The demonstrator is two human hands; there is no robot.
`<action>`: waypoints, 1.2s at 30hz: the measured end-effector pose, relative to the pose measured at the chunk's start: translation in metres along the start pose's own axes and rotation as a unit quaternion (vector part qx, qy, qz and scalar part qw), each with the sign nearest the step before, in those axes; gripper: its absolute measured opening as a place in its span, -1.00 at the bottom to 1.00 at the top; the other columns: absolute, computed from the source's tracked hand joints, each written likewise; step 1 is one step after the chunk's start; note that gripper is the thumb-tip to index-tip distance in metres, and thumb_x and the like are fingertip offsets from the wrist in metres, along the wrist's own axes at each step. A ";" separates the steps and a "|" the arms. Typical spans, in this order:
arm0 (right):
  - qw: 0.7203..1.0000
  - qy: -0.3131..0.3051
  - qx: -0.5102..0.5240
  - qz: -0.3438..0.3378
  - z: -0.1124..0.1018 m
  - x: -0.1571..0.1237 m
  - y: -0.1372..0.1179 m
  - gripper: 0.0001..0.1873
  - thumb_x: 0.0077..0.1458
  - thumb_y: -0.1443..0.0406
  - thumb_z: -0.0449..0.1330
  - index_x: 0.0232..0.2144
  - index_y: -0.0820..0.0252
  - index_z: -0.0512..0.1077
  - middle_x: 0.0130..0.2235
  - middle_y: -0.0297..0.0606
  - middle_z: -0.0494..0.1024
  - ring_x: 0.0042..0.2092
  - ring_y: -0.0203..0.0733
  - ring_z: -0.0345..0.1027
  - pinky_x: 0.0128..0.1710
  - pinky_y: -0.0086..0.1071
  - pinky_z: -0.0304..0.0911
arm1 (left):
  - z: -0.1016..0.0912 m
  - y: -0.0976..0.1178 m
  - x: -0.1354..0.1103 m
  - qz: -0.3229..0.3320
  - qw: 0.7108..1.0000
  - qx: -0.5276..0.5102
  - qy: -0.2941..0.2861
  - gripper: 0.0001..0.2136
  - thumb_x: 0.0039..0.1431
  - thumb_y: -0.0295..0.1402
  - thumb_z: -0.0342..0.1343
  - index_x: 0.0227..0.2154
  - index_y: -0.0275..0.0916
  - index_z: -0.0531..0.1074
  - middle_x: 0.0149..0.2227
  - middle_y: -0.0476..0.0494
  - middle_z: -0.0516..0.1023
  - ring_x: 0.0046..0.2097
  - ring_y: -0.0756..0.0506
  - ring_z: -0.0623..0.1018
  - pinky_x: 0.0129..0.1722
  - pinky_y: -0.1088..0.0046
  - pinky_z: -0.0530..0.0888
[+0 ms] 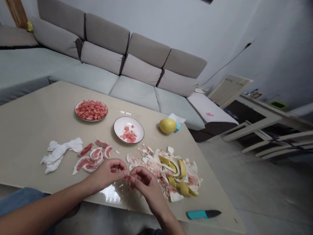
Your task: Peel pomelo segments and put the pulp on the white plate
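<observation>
My left hand [107,173] and my right hand [144,183] meet near the table's front edge, fingers pinched together on a small pink piece of pomelo flesh [127,178] between them. To the left of my hands lie several peeled pomelo segments [91,157]. To the right is a heap of white pith and yellow peel [171,173]. Behind them stand a white plate [128,130] with a few pink pieces and a fuller plate of pink flesh [91,110].
A crumpled white tissue [60,152] lies at the left. A whole yellow pomelo [167,125] sits by a tissue pack at the back right. A teal-handled knife [203,214] lies near the table's front right edge. A grey sofa [105,62] stands behind the beige table [36,120].
</observation>
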State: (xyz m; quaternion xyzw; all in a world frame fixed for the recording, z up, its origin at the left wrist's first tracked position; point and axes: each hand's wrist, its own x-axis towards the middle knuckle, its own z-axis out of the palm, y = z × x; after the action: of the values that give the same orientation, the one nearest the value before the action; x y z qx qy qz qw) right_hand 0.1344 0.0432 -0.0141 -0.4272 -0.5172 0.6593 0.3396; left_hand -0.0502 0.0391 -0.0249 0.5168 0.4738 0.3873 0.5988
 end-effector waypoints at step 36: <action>0.999 0.027 0.045 -0.004 -0.018 0.007 0.003 -0.72 -0.01 0.14 0.37 -0.38 0.21 0.45 -0.47 -0.39 0.46 -0.47 -0.38 0.35 -0.43 -0.50 0.32 | -0.001 0.004 0.000 -0.010 0.999 0.046 -0.022 -0.88 0.05 -0.34 0.16 -0.38 -0.27 0.51 -0.33 -0.06 0.59 -0.27 -0.07 0.49 -0.23 0.44 0.35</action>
State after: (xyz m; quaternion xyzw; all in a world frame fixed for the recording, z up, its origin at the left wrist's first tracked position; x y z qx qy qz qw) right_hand 0.1478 0.0553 -0.0204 -0.4268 -0.4795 0.6690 0.3746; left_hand -0.0507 0.0400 -0.0210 0.5473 0.4829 0.3482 0.5882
